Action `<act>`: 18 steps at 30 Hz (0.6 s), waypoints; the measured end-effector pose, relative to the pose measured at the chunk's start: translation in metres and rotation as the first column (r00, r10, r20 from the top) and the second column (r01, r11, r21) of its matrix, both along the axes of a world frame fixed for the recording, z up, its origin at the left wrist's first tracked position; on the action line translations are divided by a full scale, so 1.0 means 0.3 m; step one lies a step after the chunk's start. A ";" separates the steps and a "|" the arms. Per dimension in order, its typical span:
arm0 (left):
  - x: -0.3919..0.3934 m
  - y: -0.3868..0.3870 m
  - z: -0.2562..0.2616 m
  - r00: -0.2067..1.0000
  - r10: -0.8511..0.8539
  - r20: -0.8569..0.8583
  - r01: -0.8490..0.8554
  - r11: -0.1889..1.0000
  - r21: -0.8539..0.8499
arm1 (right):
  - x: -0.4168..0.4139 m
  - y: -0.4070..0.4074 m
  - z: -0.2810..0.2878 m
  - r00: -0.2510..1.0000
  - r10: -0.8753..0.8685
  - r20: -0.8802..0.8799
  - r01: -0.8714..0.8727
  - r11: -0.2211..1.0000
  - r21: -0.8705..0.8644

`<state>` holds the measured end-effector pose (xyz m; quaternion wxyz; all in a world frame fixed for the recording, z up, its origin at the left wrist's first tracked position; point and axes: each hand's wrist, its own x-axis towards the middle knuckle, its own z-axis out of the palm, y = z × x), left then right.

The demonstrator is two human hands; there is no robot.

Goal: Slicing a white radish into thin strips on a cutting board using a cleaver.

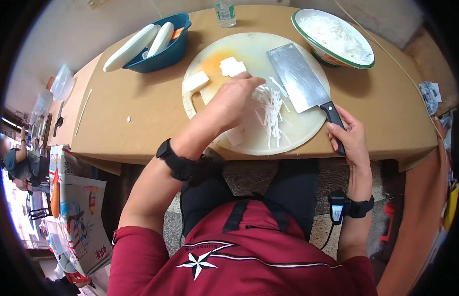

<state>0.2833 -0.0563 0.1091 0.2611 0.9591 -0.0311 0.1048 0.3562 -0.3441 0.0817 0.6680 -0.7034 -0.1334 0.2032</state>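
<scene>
My right hand [348,137] grips the black handle of a cleaver [299,77], whose broad blade lies over the right part of a round cutting board [222,44]. My left hand [235,96] is over the board's middle, its fingertips between a few white vegetable slices [232,66] and a loose heap of white shreds [272,114]. Whether its fingers hold anything is hidden. A white vegetable block [195,81], probably radish, rests by the board's handle hole. Another pale piece [235,136] lies near the front edge, partly below my left forearm.
Behind left, a blue basin [159,64] holds long peeled white vegetables [131,48] and an orange piece [177,33]. A green-rimmed bowl [335,55] of white shreds stands behind right. At the back is a clear bottle [225,14]. A person [22,159] is at far left.
</scene>
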 end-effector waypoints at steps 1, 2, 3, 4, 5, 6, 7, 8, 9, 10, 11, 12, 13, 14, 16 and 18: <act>-0.010 0.006 0.007 1.000 -0.003 0.001 0.003 1.000 -0.002 | -0.018 -0.001 0.011 0.999 -0.033 0.003 0.033 0.999 0.017; -0.022 0.010 0.017 1.000 0.008 0.008 -0.008 1.000 -0.021 | -0.033 -0.008 0.022 0.998 -0.066 0.005 0.066 0.997 0.035; -0.036 0.017 0.025 1.000 0.023 0.013 -0.022 0.999 -0.039 | -0.046 -0.018 0.039 0.998 -0.065 0.004 0.065 0.997 0.033; -0.043 0.028 0.015 1.000 0.005 0.029 -0.005 1.000 -0.015 | -0.059 -0.030 0.060 0.996 -0.040 0.081 0.042 0.999 -0.028; -0.047 0.029 0.007 1.000 0.005 0.028 -0.005 1.000 -0.017 | -0.072 -0.039 0.074 0.988 -0.010 0.155 0.024 0.995 -0.092; -0.051 0.026 0.003 1.000 -0.021 -0.008 0.021 0.999 -0.042 | -0.084 -0.042 0.084 0.988 -0.011 0.156 0.026 0.995 -0.093; -0.056 0.023 0.001 0.998 -0.049 -0.043 0.046 0.997 -0.068 | -0.097 -0.038 0.092 0.954 -0.019 0.299 0.075 0.981 -0.177; -0.061 0.015 -0.001 0.998 -0.051 -0.041 0.048 0.996 -0.070 | -0.111 -0.035 0.101 0.900 -0.013 0.437 0.136 0.958 -0.252; -0.067 0.001 -0.005 0.998 -0.052 -0.032 0.049 0.996 -0.080 | -0.124 -0.033 0.115 0.899 -0.011 0.437 0.136 0.957 -0.256; -0.073 -0.012 -0.009 0.998 -0.052 -0.023 0.050 0.995 -0.089 | -0.137 -0.031 0.132 0.868 0.014 0.496 0.169 0.931 -0.323; -0.084 -0.026 -0.009 0.998 -0.052 -0.022 0.050 0.994 -0.093 | -0.146 -0.032 0.142 0.834 0.045 0.550 0.205 0.900 -0.385; -0.096 -0.041 -0.004 0.998 -0.061 -0.001 0.061 0.998 -0.024 | -0.154 -0.037 0.148 0.833 0.045 0.551 0.208 0.898 -0.388; -0.106 -0.056 -0.003 0.997 -0.070 0.019 0.069 0.997 0.045 | -0.161 -0.041 0.152 0.827 0.034 0.561 0.232 0.888 -0.396; -0.109 -0.070 -0.017 0.998 -0.060 -0.018 0.061 0.997 0.056 | -0.165 -0.044 0.154 0.821 0.023 0.570 0.255 0.879 -0.403; -0.113 -0.088 -0.027 0.994 -0.107 -0.002 0.106 0.989 0.107 | -0.163 -0.049 0.159 0.843 0.012 0.538 0.253 0.874 -0.415; -0.110 -0.096 -0.038 0.988 -0.156 0.017 0.152 0.977 0.146 | -0.153 -0.061 0.151 0.863 0.000 0.506 0.249 0.871 -0.424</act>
